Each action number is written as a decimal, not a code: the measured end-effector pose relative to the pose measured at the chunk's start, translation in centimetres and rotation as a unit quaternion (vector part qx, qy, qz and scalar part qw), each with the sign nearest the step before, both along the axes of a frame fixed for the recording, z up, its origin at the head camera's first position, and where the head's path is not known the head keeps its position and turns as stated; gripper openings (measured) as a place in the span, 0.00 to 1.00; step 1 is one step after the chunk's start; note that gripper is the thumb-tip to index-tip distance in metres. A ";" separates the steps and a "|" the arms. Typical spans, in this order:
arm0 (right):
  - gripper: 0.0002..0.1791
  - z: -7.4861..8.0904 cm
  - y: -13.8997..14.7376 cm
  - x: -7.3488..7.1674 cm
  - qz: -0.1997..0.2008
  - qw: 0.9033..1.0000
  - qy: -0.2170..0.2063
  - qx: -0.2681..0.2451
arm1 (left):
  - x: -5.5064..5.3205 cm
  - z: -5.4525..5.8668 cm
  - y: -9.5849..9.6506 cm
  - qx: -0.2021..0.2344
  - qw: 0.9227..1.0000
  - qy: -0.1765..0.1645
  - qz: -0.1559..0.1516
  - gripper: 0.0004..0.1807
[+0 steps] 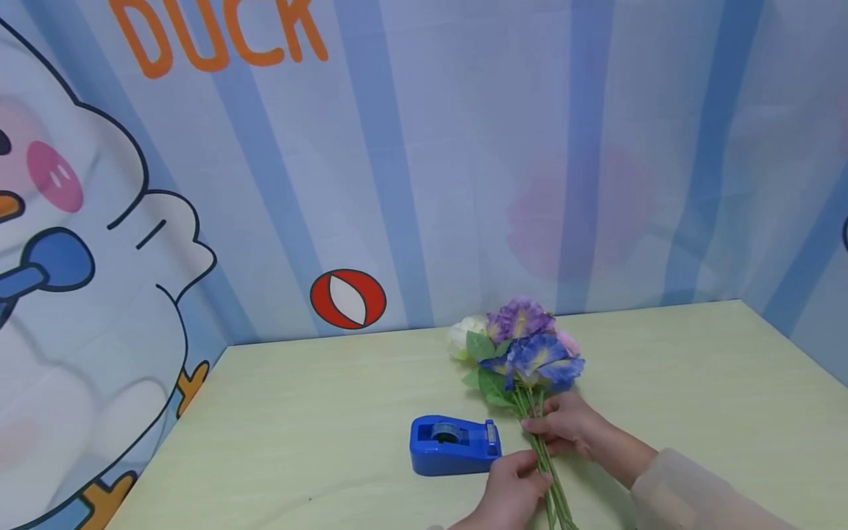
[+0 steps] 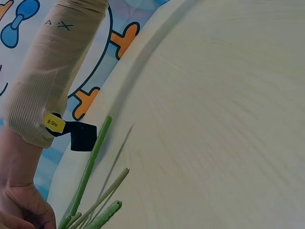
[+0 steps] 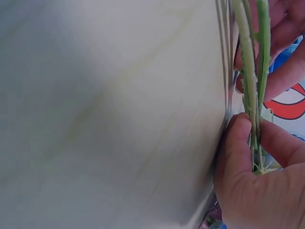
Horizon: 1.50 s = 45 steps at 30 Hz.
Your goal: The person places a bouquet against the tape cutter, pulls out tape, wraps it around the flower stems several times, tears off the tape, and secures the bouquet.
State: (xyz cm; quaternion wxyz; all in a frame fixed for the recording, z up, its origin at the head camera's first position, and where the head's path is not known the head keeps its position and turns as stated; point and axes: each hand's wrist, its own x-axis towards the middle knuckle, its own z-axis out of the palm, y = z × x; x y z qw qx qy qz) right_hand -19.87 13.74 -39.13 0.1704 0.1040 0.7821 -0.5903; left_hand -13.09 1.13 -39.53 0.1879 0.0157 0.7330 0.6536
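A bouquet of artificial flowers, with blue, purple, white and pink blooms, points away from me over the table. My right hand pinches its green stems just below the blooms, thumb and fingers on either side in the right wrist view. Lower down, my left hand holds the same stems with curled fingers. The cut stem ends show in the left wrist view, beside part of the right hand. Just left of the stems stands a blue tape dispenser with a roll of clear tape.
The pale yellow table ends at the back against a striped blue and white cloth backdrop printed with a cartoon duck. On the right sleeve there is a dark band with a yellow label.
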 end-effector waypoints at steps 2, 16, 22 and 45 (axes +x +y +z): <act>0.08 0.0 0.0 0.0 0.001 1.000 0.000 -0.001 | -0.1 0.1 0.1 0.009 1.000 -0.017 0.007 0.20; 0.08 -0.1 0.2 0.4 0.001 1.000 -0.003 -0.002 | -0.2 -0.1 -0.3 0.027 0.999 -0.023 0.017 0.24; 0.10 0.1 0.4 0.4 0.007 1.000 0.001 -0.009 | -0.2 -0.1 -1.0 0.011 1.000 -0.025 0.010 0.23; 0.19 0.6 2.0 0.6 0.032 0.999 -0.010 0.002 | 0.0 1.3 -3.2 0.015 1.000 0.005 -0.007 0.18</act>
